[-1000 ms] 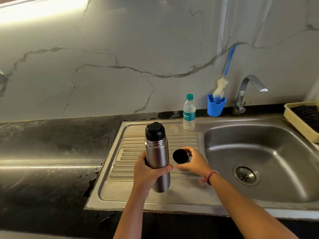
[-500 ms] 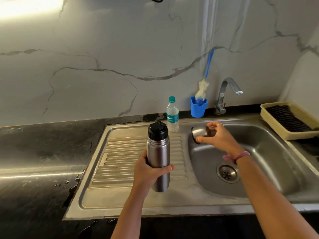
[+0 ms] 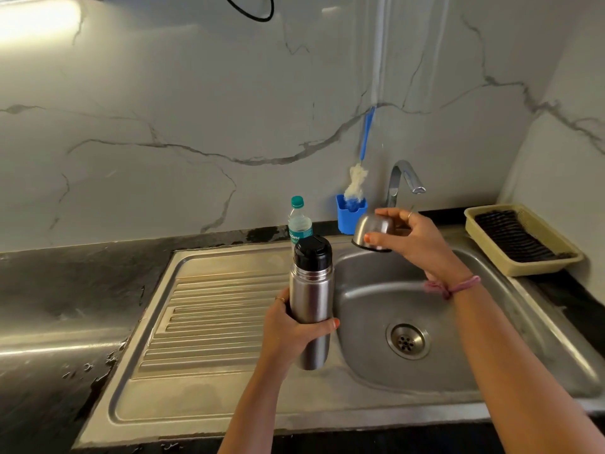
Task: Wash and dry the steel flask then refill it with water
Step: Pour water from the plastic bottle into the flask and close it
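Head view: left hand [image 3: 288,332] gripped the steel flask [image 3: 311,303] around its lower body, upright, black stopper [image 3: 312,253] still on, held above the seam between drainboard [image 3: 209,316] and sink basin [image 3: 370,303]. Right hand [image 3: 415,240] pinched the steel cup lid [image 3: 373,232], mouth tilted down, over the basin at 1 o'clock from the flask, just below the tap [image 3: 406,181]. Plastic water bottle [image 3: 299,221] stood at 12 o'clock behind the flask. Blue holder [image 3: 348,216] with bottle brush [image 3: 357,181] sat left of the tap. Beige tray [image 3: 520,240] at 2 o'clock. Drain [image 3: 407,340] at 3 o'clock.
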Available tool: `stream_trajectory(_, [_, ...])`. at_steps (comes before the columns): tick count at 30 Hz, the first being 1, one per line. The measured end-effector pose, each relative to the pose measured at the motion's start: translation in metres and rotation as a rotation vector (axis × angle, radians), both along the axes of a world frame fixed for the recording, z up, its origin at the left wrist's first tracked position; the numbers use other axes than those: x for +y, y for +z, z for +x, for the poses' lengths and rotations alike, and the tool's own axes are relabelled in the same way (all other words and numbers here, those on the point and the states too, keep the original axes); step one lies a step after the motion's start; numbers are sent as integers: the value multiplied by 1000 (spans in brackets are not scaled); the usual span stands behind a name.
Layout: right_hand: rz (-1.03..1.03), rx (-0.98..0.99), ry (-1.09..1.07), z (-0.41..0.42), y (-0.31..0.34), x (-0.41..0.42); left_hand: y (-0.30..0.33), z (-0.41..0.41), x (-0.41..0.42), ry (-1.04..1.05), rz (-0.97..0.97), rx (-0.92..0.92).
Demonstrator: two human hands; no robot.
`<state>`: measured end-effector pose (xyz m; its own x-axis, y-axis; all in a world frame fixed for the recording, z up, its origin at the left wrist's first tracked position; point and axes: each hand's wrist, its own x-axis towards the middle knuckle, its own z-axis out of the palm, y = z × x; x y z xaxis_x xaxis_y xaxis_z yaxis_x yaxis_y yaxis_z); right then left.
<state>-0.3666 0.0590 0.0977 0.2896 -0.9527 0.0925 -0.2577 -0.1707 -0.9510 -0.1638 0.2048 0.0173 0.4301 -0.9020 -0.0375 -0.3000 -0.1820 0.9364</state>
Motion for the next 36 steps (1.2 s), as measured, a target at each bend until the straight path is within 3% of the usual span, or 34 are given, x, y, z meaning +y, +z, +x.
stream_trajectory(4, [90, -301, 136, 5, 27, 14, 0, -10, -9, -15, 0, -11])
stream_trajectory(9, [16, -358, 295, 18, 48, 25, 5, -21, -15, -16, -10, -5])
stream_trajectory(14, [5, -307, 389, 29, 42, 23, 7, -27, -21, -25, -15, -15])
stream_trajectory(17, [-71, -169, 397, 34, 34, 26, 8, -29, -24, -23, -22, -13])
stream_trajectory(24, [-227, 26, 284, 48, 33, 38, 15, -34, -27, -32, -50, 15])
stream_trajectory(28, [-11, 118, 476, 34, 44, 28, 13, -33, -25, -41, -43, 17])
stream_trajectory(31, [14, 124, 623, 16, 47, 15, 12, -32, -24, -35, -44, 13])
stream_trajectory(36, [-116, 141, 455, 22, 35, 14, 12, -30, -22, -24, -38, 9])
